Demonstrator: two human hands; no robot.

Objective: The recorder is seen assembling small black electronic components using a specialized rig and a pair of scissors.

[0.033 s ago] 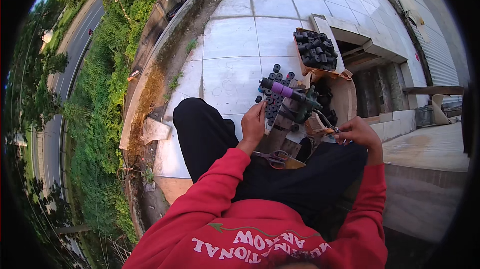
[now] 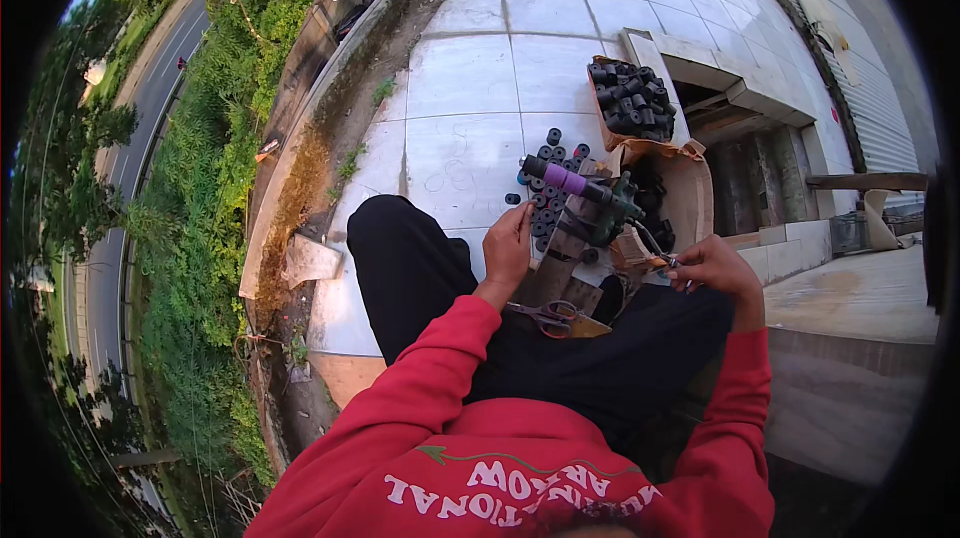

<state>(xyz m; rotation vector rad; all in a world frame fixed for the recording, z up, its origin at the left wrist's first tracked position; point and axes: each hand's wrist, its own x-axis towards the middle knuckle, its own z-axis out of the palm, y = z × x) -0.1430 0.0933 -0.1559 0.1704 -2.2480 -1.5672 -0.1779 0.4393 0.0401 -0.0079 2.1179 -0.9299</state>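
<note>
In front of my lap, a dark green hand-cranked device (image 2: 622,210) with a purple-wrapped shaft (image 2: 562,179) is fixed on a wooden stand (image 2: 548,276). My right hand (image 2: 712,268) is closed round the metal crank handle (image 2: 655,246). Left of the stand, my left hand (image 2: 508,246) is raised with its fingers pressed together; whatever they pinch, if anything, is hidden. Just beyond those fingertips lies a small black cylinder (image 2: 512,198), apart from them. Several more black cylinders (image 2: 553,137) stand on the tiles beside the shaft. Scissors (image 2: 556,316) lie by my lap.
A carton full of black cylinders (image 2: 632,103) stands farther off, with an open cardboard box (image 2: 692,183) nearer, holding more dark pieces. A tiled opening (image 2: 740,118) drops away at the right. Along the left runs a low mossy wall (image 2: 290,178), with bushes and a road below.
The lone black cylinder beyond my left fingertips has shifted slightly left and shows a different side. Both hands stay in nearly the same place.
</note>
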